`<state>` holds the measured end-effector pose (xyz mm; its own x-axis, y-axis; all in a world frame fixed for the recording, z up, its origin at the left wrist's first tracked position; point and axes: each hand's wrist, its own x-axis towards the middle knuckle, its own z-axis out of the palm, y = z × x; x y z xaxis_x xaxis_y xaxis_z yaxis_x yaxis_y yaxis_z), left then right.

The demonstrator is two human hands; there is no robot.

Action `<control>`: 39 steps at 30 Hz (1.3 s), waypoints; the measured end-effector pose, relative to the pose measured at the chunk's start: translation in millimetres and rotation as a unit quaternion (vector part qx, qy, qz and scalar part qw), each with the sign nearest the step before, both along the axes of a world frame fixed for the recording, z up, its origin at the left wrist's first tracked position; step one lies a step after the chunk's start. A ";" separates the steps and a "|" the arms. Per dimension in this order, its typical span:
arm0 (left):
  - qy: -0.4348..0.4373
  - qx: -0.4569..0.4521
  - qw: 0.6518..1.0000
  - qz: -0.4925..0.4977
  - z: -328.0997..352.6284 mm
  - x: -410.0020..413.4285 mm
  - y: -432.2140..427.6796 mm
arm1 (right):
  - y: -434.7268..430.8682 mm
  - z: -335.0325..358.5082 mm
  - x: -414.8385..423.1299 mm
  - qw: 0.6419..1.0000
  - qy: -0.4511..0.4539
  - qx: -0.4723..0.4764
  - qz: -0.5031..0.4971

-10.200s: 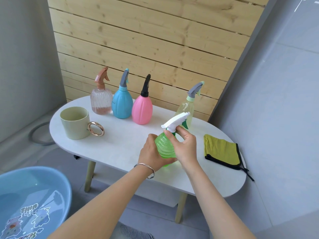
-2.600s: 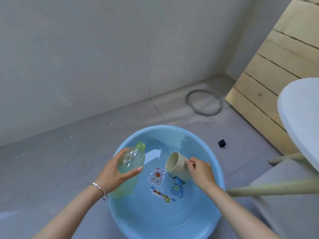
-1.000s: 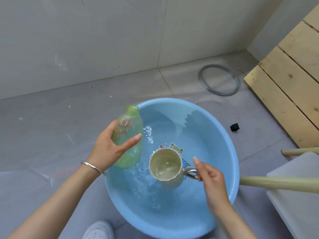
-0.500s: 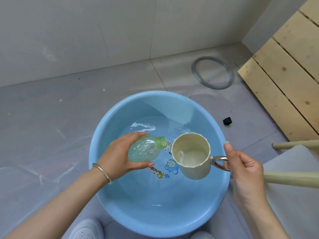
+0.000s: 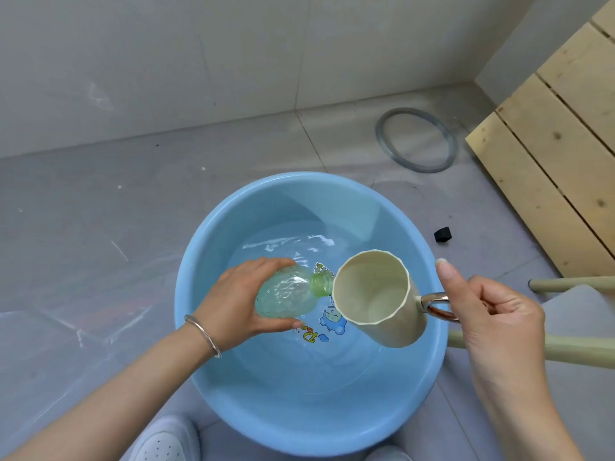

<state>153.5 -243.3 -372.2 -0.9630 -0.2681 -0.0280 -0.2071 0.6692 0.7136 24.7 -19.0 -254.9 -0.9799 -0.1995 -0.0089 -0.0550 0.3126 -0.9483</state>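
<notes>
Two hands: left hand (image 5: 233, 301) wraps the bottle (image 5: 289, 294), hiding its base; right hand (image 5: 492, 314) grips the mug handle (image 5: 430, 298).

I read this as a home wash corner: grey tiled floor (image 5: 100, 227) and wall (image 5: 166, 61) lie beyond the left hand (image 5: 233, 301). A blue basin (image 5: 299, 424) of water sits beneath it, with wooden slats (image 5: 549, 154) past the right hand (image 5: 492, 321).
</notes>
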 end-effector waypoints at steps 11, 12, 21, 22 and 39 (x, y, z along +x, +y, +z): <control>-0.001 -0.004 1.000 -0.009 -1.5 1.8 -1.1 | -8.2 14.4 4.5 0.997 0.052 0.046 0.020; -0.002 -0.004 1.000 -0.011 -1.3 1.7 -1.3 | -8.6 15.4 4.6 0.997 0.052 0.049 0.021; -0.002 -0.006 1.000 -0.014 0.6 1.7 -1.3 | -9.6 21.2 5.1 0.995 0.067 0.068 0.026; -0.001 -0.007 1.000 -0.014 0.5 1.6 -1.1 | -9.4 21.4 5.0 0.995 0.069 0.070 0.025; -0.001 -0.030 0.999 -0.014 2.3 1.5 -1.3 | -13.2 32.1 9.1 0.989 0.119 0.080 0.041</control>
<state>155.0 -244.6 -369.9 -0.9699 -0.2429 -0.0148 -0.1896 0.7159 0.6720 33.8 -32.2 -222.8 -0.9389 -0.2926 0.1814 -0.3014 0.4437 -0.8440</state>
